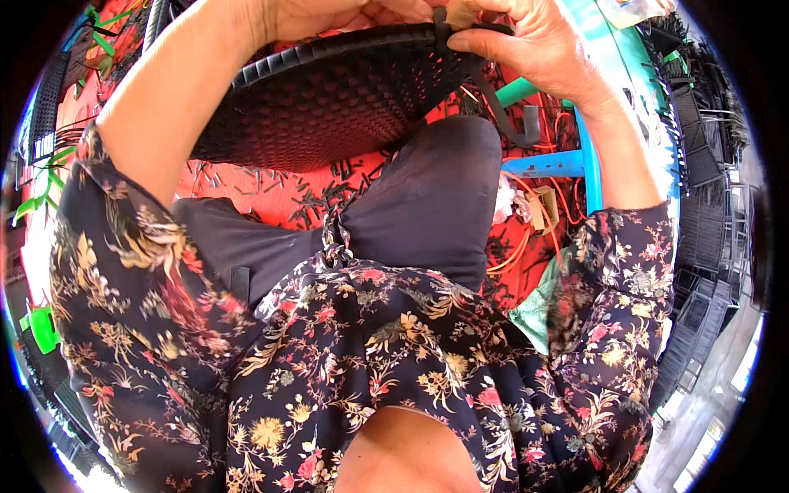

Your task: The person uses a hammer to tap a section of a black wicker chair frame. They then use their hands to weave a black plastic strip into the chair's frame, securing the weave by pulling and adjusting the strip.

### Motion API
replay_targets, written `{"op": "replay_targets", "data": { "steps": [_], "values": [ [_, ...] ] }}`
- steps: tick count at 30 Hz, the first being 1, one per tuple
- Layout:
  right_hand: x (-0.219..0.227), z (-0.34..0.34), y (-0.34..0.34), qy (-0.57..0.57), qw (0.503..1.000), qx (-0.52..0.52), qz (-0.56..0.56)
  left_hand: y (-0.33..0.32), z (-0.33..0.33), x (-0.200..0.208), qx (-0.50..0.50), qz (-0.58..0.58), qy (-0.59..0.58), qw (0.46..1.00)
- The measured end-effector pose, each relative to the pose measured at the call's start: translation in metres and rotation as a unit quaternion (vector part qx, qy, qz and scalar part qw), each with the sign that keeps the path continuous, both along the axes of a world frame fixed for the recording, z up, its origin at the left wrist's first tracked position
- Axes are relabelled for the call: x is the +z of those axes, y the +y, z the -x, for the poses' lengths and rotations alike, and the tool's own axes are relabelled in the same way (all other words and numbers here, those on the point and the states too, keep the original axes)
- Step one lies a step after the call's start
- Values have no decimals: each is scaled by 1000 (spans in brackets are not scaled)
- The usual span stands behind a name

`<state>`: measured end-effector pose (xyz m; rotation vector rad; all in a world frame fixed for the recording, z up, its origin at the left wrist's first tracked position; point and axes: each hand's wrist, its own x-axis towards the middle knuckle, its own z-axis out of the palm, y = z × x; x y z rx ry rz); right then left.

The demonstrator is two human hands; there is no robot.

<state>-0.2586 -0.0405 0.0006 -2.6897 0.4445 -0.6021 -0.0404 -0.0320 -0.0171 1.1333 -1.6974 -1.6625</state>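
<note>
A black woven panel (329, 107) with a thick wrapped rim leans across the top of the view, over my lap. At its upper rim is my left hand (329, 16), fingers curled together against the edge and partly cut off by the picture's top. My right hand (526, 45) pinches a flat black strip (440, 29) at the rim between thumb and fingers. A tan wrap (462, 15) shows at one of those fingertips. Below my right hand, a loose dark strip (514, 127) hangs from the panel and curls at its end.
Short black offcuts (329, 197) lie scattered over a red surface (238, 193). To the right stand a blue frame (546, 164), orange cords (518, 255) and a small cardboard piece (544, 207). Stacked black woven furniture (707, 214) lines the far right. A green clip-like object (43, 330) is at left.
</note>
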Motion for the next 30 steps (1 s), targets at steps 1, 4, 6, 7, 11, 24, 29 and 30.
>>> {"op": "replay_targets", "data": {
  "steps": [1, 4, 6, 7, 11, 24, 29, 30],
  "values": [
    [0, 0, 1, 5, 1000, 0, 1, -6, -4, -1, -24, -26, -5, 999],
    [-1, 1, 2, 14, 1000, 1, 24, -23, -4, -5, -86, -3, -131, 988],
    [-5, 0, 1, -3, 1000, 5, 12, -27, 2, -10, -141, 8, -113, 984],
    [-6, -1, 2, -13, 1000, 7, 8, -28, 7, -19, -160, -10, -73, 984],
    [-6, -2, 7, -26, 1000, 8, 15, -30, 6, -24, -178, -73, -12, 981],
    [1, -11, 16, -54, 997, 50, 16, -7, -3, -13, -144, -28, 14, 989],
    [1, -8, 16, -18, 998, 38, 44, -7, 3, -9, -116, -52, -4, 992],
    [-3, -5, 13, -15, 998, 39, 55, -9, 5, -12, -118, -53, -5, 992]
  ]
}}
